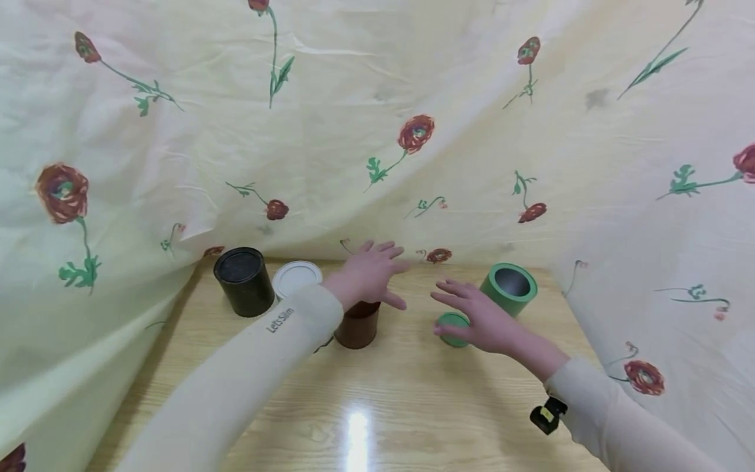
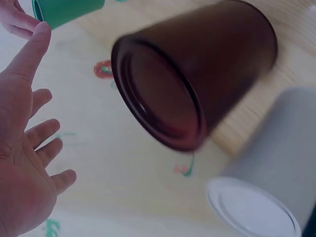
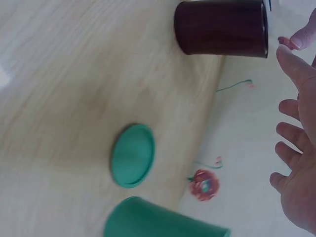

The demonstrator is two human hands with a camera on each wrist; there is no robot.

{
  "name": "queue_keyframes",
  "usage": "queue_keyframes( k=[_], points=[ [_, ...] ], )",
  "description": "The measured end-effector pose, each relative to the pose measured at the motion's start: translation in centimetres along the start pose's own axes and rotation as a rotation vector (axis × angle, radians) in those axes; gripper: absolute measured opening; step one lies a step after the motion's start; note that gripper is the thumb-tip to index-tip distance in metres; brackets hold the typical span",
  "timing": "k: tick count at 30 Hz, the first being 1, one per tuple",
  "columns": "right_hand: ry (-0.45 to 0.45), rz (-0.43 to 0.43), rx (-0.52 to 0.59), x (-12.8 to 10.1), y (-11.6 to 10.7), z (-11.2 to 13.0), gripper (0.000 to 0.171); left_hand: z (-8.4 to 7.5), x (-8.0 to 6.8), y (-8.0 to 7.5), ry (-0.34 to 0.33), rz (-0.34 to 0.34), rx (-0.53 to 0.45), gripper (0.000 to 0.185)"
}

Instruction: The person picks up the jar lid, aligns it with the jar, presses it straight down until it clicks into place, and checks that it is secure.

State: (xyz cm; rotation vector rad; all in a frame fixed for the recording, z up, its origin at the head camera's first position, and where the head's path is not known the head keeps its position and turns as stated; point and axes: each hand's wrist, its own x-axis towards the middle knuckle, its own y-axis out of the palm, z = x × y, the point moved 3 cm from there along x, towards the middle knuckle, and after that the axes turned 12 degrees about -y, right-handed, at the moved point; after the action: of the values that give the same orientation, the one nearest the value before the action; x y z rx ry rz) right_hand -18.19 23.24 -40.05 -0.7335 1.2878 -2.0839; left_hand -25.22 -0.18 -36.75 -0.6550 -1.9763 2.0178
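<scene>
My left hand [image 1: 367, 274], fingers spread and holding nothing, hovers above a dark brown can [image 1: 356, 332] and partly covers it in the head view. In the left wrist view the brown can [image 2: 217, 64] has its lid on. To the right, my right hand [image 1: 486, 320] also has its fingers loosely extended. Its thumb overlaps a round green lid [image 1: 455, 342] in the head view; the right wrist view shows that lid [image 3: 132, 157] lying flat on the table, apart from the hand. Just behind the right hand stands a green can [image 1: 497, 296] with its top uncovered.
A lidded white can [image 1: 297, 275] and a lidded black can [image 1: 244, 288] stand at the back left, beside my left forearm. The wooden table [image 1: 330, 393] meets a flowered cloth [image 1: 330, 151] hanging behind and along both sides.
</scene>
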Motion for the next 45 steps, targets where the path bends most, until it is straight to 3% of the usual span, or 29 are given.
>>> queue_keyframes(
  k=[8, 14, 22, 27, 35, 40, 45],
  points=[
    [0.047, -0.066, 0.002, -3.2, 1.7, -1.4, 0.068, -3.2, 1.7, 1.4, 0.005, 0.032, 0.013, 0.093],
    [0.092, -0.125, 0.028, -5.5, 3.3, -2.5, 0.069, -5.3, 3.2, 3.4, 0.007, 0.051, 0.005, 0.097],
    [0.146, -0.14, 0.029, -7.7, 4.8, -3.7, 0.068, -8.1, 4.6, 6.0, 0.0, 0.013, 0.104, 0.098],
    [0.18, -0.146, 0.006, -9.0, 5.8, -4.6, 0.07, -9.4, 5.2, 7.6, 0.003, 0.003, 0.108, 0.099],
    [0.18, -0.181, -0.021, -10.0, 6.9, -5.4, 0.07, -9.8, 6.5, 10.1, -0.028, 0.049, 0.107, 0.101],
    [0.229, -0.189, -0.025, -10.2, 7.8, -6.1, 0.07, -9.5, 7.6, 11.6, -0.063, 0.064, 0.102, 0.103],
    [0.274, -0.198, -0.018, -10.4, 8.8, -6.8, 0.071, -10.2, 8.4, 12.8, -0.049, 0.073, 0.102, 0.103]
  ],
)
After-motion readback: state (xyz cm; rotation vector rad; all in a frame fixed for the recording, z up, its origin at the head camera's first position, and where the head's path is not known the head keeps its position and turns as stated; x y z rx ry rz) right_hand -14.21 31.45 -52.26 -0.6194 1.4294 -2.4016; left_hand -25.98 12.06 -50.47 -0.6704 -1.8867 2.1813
